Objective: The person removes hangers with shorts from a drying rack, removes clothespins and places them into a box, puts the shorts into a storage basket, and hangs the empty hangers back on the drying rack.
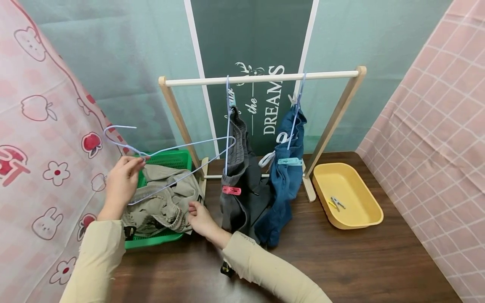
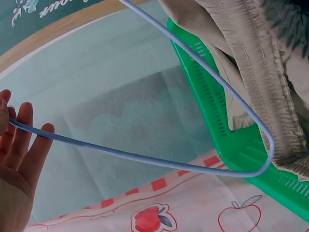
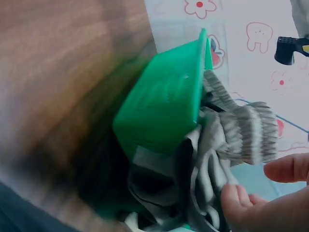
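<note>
My left hand point(image 1: 123, 183) pinches a light-blue wire hanger point(image 1: 204, 141) just below its hook, holding it up over a green basket point(image 1: 157, 240). In the left wrist view, the hanger point(image 2: 116, 153) runs from the fingers to a rounded corner in front of the basket. Khaki trousers point(image 1: 166, 202) with an elastic waistband lie bunched in the basket. At their right edge is my right hand point(image 1: 202, 219), its fingertips against the cloth. The right wrist view shows its thumb point(image 3: 287, 168) apart from the fingers, beside the ribbed waistband point(image 3: 251, 133).
Dark grey trousers point(image 1: 238, 168) and blue trousers point(image 1: 286, 176) hang on a rack point(image 1: 261, 78), clipped with a pink clothespin point(image 1: 231, 190) and a blue clothespin point(image 1: 289, 161). To the right stands a yellow tray point(image 1: 356, 189) with small clothespins point(image 1: 337, 203). Patterned curtains enclose the table.
</note>
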The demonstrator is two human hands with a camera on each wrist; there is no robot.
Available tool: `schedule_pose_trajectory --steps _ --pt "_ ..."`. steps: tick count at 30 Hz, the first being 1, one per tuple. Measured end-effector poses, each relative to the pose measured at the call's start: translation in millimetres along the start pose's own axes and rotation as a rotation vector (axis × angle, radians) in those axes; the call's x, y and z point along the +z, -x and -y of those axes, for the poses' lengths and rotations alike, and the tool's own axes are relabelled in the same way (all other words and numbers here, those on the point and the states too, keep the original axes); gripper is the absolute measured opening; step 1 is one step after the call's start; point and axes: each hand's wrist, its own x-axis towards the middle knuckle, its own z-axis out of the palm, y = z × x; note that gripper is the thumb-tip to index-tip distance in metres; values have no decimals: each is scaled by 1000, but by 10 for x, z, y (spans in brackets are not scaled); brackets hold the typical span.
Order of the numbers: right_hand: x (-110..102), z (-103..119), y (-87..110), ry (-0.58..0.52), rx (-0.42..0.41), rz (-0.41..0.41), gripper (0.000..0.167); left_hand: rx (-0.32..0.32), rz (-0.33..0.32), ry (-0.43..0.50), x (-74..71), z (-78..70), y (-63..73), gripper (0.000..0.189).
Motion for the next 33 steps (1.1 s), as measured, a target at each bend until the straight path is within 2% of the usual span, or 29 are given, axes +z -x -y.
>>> schedule_pose_trajectory --steps 7,15,18,23,29,33 --pt "-150 236 105 255 -96 32 61 -25 26 -27 5 -62 -2 16" --pt "-337 625 341 354 -154 145 65 -52 40 -16 36 -134 -23 17" --pt "-435 778 414 333 -196 195 64 -61 53 -4 54 -168 -34 18" --pt "-648 1030 518 219 -253 278 59 -80 109 0 106 -220 -20 20" --pt "-1010 1298 684 140 -351 345 50 -111 156 12 166 -275 1 22" --pt "-1257 1463 816 95 -372 380 46 -126 160 16 181 -296 9 23"
